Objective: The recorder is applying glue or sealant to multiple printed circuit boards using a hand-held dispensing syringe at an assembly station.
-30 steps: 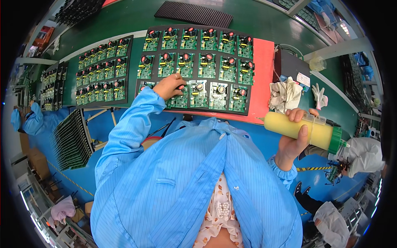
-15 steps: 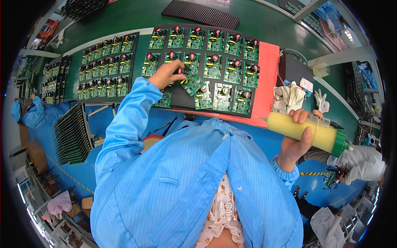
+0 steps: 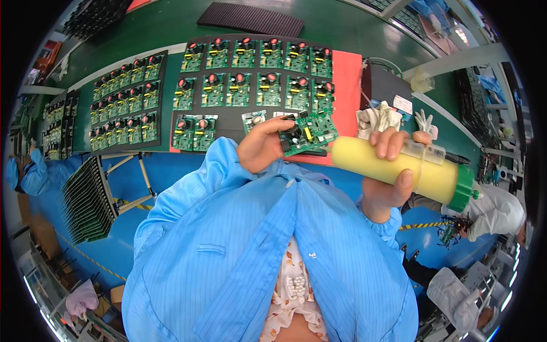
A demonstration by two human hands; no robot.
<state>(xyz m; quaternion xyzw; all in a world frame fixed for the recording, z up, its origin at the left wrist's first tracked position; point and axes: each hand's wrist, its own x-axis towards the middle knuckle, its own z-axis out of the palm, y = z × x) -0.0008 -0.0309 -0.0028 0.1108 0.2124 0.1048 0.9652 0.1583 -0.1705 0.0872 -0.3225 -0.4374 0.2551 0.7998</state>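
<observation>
Above the green workbench, the left hand is pinching a light, stiff, fragile-looking green circuit board by its edge, while the right hand is clenching a yellow plastic dispensing tube.

Your left hand has one circuit board lifted right in front of you, and the tube in your right hand sits just right of it. Rows of boards lie on the mat behind, with more trays off left.

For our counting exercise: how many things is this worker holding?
2: a green circuit board in the left hand, a yellow tube in the right hand.
</observation>
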